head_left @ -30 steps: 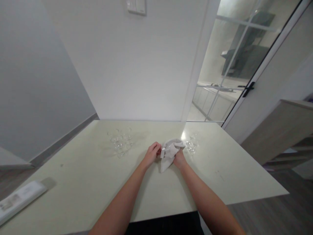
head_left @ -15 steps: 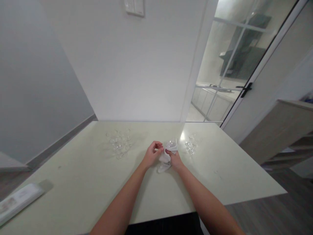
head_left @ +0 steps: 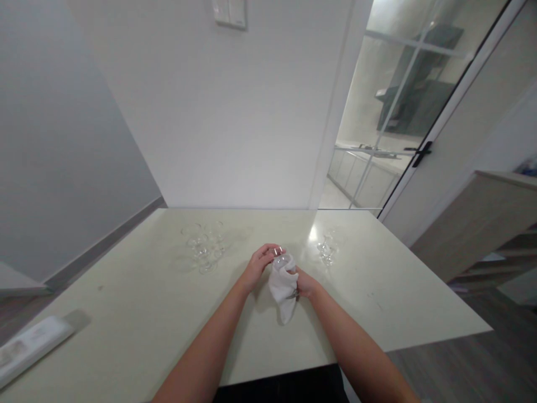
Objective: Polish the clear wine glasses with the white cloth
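In the middle of the table, my left hand (head_left: 259,265) has its fingers curled round a clear glass (head_left: 282,260). My right hand (head_left: 306,282) is closed on a white cloth (head_left: 282,288), which wraps the near side of the glass and hangs down in a point toward me. Some of the right fingers are hidden behind the cloth. The glass is tilted, and its lower part is covered, so its full shape does not show. To the left stands a group of clear glasses (head_left: 205,247); a smaller cluster of clear glassware (head_left: 326,248) is right of my hands.
The pale table (head_left: 138,313) meets a white wall at its far edge. A white box-like object (head_left: 33,347) lies at the near left corner. Beyond the right side are a glass-paned door with a black handle (head_left: 423,154) and a wooden shelf unit (head_left: 482,224).
The glass has tipped and shifted left and slightly nearer. My left fingers, apart from it before, now touch it. The cloth has spread and hangs lower; my right hand has turned.
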A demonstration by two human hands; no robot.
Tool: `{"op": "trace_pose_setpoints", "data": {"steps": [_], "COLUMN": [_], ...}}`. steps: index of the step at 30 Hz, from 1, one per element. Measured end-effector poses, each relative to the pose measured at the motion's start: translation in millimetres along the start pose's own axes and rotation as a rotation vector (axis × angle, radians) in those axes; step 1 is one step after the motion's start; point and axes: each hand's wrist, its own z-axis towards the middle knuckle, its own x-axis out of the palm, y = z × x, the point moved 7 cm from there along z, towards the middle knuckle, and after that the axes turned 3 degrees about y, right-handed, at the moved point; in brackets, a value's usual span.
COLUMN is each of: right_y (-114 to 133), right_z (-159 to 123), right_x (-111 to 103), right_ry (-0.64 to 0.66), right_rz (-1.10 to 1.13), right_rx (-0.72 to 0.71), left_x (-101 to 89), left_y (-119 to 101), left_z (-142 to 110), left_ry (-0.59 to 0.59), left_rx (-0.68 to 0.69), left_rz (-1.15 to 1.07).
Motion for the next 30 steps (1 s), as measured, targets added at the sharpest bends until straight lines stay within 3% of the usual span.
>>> {"op": "trace_pose_setpoints", "data": {"steps": [6, 11, 15, 18, 24, 26, 30], "right_y": [5, -8, 4, 13, -17, -14, 8], "right_z": [5, 2, 5, 7, 1, 2, 7], "right_x": [0, 0, -3, -2, -5, -6, -6], "right_ry": [-0.031, -0.013, -0.1, -0.078, 0.024, -0.005, -0.085], "right_rz": [-0.008, 0.143, 0.028, -0.047, 0.247, 0.242, 0.045], "right_rx": [-0.061, 0.081, -0.059, -0.16, 0.163, 0.11, -0.125], "left_x": [-2.3, 7.9, 0.9, -5.3, 9.9, 10.0, -5.6], "left_y": [0, -1, -1, 0, 2, 3, 7], "left_z": [-2, -3, -2, -1, -3, -2, 1], "left_ry": [-0.104, 0.046, -0.057, -0.127, 0.105, 0.101, -0.089], "left_rx": [-0.057, -0.073, -0.046, -0.036, -0.029, -0.018, 0.0], "left_rz": [0.088, -0.077, 0.009, 0.085, -0.13, -0.119, 0.04]}}
